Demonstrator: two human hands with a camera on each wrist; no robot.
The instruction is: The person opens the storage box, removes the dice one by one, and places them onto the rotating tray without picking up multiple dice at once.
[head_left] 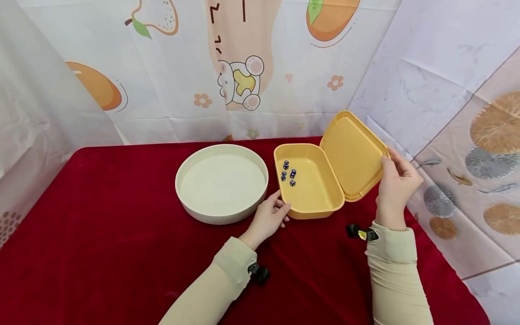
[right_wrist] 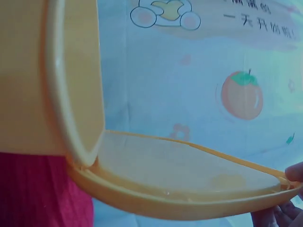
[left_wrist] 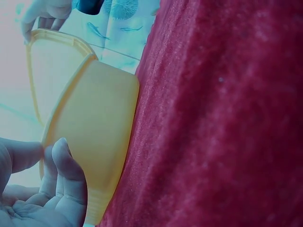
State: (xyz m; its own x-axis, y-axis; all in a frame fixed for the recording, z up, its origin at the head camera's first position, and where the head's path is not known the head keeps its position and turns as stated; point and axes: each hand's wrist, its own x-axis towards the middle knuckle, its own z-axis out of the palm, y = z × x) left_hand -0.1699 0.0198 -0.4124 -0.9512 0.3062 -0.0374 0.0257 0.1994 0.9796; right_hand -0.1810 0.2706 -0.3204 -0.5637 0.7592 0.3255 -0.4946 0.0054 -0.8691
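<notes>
A yellow plastic box (head_left: 313, 192) stands on the red cloth with its hinged lid (head_left: 353, 155) swung up and out to the right. Several small dark blue dice (head_left: 292, 183) lie on the box floor toward its left side. My left hand (head_left: 268, 219) holds the box's near left corner, thumb at the rim, as the left wrist view also shows. With thumb and fingers my right hand (head_left: 396, 185) pinches the lid's outer edge. In the right wrist view the lid (right_wrist: 189, 170) stretches from the hinge to those fingertips.
Left of the box is a round cream tray (head_left: 221, 185) with a raised rim, close beside my left hand. A red velvet cloth (head_left: 109, 239) covers the table. Behind hangs a white printed curtain (head_left: 170, 81), and another patterned sheet (head_left: 455, 149) borders the right side.
</notes>
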